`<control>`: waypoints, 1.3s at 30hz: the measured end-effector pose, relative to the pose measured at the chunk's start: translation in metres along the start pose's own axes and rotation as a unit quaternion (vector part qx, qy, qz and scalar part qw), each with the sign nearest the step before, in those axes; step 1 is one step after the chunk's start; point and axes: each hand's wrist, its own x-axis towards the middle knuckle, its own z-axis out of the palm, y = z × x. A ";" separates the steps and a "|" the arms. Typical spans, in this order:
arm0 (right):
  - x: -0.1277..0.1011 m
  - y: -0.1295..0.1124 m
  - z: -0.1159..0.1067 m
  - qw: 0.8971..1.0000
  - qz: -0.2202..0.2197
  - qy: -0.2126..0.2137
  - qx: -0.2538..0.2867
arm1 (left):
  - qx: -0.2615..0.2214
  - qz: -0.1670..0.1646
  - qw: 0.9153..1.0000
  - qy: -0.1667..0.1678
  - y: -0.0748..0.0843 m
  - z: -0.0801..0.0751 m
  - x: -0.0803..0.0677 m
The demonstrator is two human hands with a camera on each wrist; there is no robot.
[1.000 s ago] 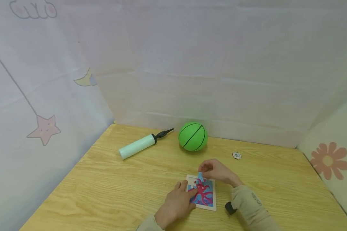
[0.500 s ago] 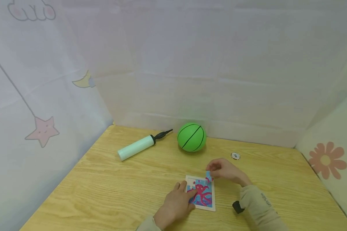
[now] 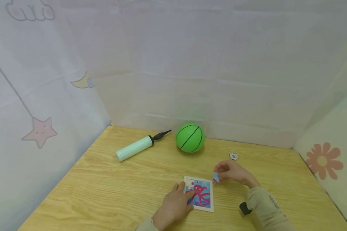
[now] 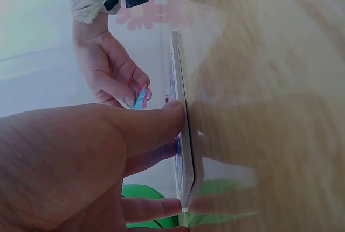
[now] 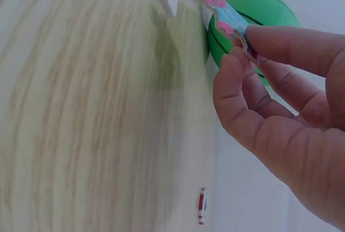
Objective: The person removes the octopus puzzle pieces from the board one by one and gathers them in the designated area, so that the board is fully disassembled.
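Two hands share the work at the near side of the desk (image 3: pixel 104 179). Nearest is the left hand (image 3: pixel 173 200), its fingers extended: the index finger rests on the printed face of the octopus jigsaw puzzle (image 3: pixel 203 197), and the thumb touches the near edge of its white tray (image 3: pixel 212 195). Most of the picture lies in that one tray, flat on the desk, but a pale patch at its upper left shows bare backing, so I judge the puzzle mostly filled, not complete. How many pieces sit in it, I cannot count; the seams are too fine.

Just beyond the tray's upper right corner, the right hand (image 3: pixel 234 171) pinches one loose blue-and-pink puzzle piece (image 3: pixel 217 177) between thumb and fingers, raised above the desk and apart from the tray. No second loose piece shows. What is left, as I judge it, is at least this piece to be placed; whether it alone would cover the gap, I cannot tell.

Farther back lie one poker chip (image 3: pixel 233 156), one mint-green hand pump (image 3: pixel 134 148) with a black nozzle, and one green toy basketball (image 3: pixel 190 138). Behind everything hangs the printed cloth backdrop (image 3: pixel 173 70).
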 end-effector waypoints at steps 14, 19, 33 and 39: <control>-0.006 0.019 -0.012 1.000 0.014 -0.012 -0.005 | 0.003 0.008 1.000 0.010 0.000 0.002 0.000; -0.008 0.024 -0.016 0.999 0.028 -0.016 -0.002 | 0.000 0.006 1.000 0.012 0.000 0.002 0.000; -0.008 0.028 -0.015 0.999 0.028 -0.003 -0.028 | 0.000 0.011 1.000 0.017 0.000 0.002 -0.001; -0.007 0.029 -0.014 0.993 0.011 0.026 -0.112 | 0.005 0.013 1.000 0.016 0.000 0.000 -0.001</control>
